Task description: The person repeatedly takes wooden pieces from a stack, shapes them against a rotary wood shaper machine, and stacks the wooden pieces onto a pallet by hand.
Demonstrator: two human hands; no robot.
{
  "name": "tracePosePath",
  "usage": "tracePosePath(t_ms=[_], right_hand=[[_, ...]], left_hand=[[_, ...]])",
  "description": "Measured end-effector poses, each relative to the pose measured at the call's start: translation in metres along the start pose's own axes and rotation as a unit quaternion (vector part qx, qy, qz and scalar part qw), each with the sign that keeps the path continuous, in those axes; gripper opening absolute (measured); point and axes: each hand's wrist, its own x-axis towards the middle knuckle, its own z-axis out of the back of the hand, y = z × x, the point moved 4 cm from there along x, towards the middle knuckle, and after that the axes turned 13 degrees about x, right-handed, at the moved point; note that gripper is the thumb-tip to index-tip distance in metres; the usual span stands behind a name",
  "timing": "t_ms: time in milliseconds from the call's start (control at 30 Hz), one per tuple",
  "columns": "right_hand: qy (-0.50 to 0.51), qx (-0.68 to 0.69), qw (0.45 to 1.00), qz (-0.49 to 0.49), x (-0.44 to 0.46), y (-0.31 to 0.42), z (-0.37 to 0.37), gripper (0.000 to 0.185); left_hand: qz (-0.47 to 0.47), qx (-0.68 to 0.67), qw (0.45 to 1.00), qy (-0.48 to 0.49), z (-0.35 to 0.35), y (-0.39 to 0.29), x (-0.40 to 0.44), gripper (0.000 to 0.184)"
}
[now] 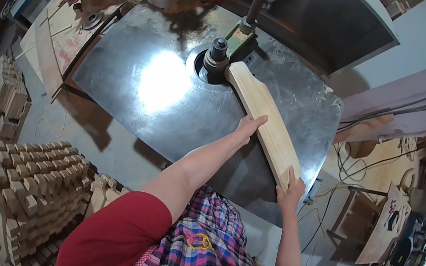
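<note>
Wooden and curved, a pale piece is laid on the metal table, its far end beside the spindle. Its side is gripped by the left hand, its near end by the right hand, both hands' fingers pinching it.

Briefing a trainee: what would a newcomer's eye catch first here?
Probably the glare on the metal table, left of the dark spindle. Then the long wooden piece right of it, left hand midway, right hand at the near end. Stacked wooden parts sit lower left.
</note>
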Motion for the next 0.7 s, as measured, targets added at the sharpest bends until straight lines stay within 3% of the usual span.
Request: tracePosePath(t_ms=[500, 700], right_hand=[[0.037, 0.033, 0.997, 0.053, 0.004, -0.001, 0.009, 0.084], [0.055, 0.014, 0.996, 0.07, 0.041, -0.011, 0.013, 0.084]], left_hand=[[-0.075, 0.027, 0.995, -0.053, 0.023, 0.023, -0.01, 0.045], [-0.001, 0.104, 0.994, -0.035, 0.026, -0.002, -0.013, 0.051]])
